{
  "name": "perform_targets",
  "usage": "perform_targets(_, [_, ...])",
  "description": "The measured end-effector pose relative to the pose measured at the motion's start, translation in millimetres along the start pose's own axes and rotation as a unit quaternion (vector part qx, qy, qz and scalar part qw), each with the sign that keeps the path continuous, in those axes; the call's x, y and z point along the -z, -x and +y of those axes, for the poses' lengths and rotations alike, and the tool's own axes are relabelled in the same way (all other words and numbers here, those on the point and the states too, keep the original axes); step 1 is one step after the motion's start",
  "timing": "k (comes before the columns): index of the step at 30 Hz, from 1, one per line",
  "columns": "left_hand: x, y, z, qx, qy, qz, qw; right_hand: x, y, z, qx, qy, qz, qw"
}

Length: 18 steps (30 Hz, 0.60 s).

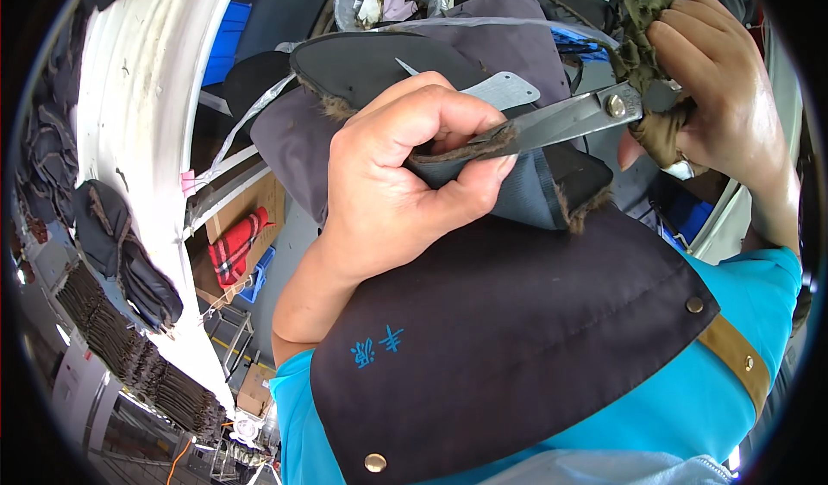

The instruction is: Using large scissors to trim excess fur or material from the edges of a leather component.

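My left hand [388, 174] pinches a dark fur-lined fabric piece [533, 193], its brown pile showing along the edge. A pair of metal scissors [595, 112] is in my right hand [720, 79], which grips handles wrapped in olive cloth [642, 36]. The blades point left and meet the piece's edge at my left fingertips; the exact cutting point is partly hidden. Behind my left hand lies a flat dark oval piece [379, 62] with a furry rim. Beyond my left knuckles shows a pointed metal tool with a flat, holed end [507, 91].
A dark apron [517, 330] covers my front. Ahead stands a clear bin [349, 2] with scraps. Along the left runs a white work surface [129, 131], bearing dark pieces [108, 226] and a long stack of fur-edged pieces [129, 355]. Red plaid cloth [237, 248] sits in a box below.
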<state>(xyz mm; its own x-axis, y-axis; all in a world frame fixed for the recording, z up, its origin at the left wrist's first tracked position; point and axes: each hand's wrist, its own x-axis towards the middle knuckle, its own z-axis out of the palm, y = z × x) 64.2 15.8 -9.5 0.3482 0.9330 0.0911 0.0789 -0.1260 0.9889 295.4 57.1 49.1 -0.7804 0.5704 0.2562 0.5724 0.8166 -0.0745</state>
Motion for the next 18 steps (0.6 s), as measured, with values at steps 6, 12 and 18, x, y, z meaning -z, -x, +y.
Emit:
perform_targets(6, [-3, -1, -1, -0.013, -0.004, -0.005, 1.0, 6, -5, -5, -0.033, -0.002, -0.041, 0.999])
perform_targets(12, [1, 0, 3, 0.014, -0.037, -0.045, 0.998, 6, -9, -4, -0.082, -0.043, -0.1, 0.991])
perform_targets(18, [1, 1, -2, 0.02, -0.036, -0.052, 0.998, -10, 5, 14, -0.097, -0.164, -0.102, 0.976])
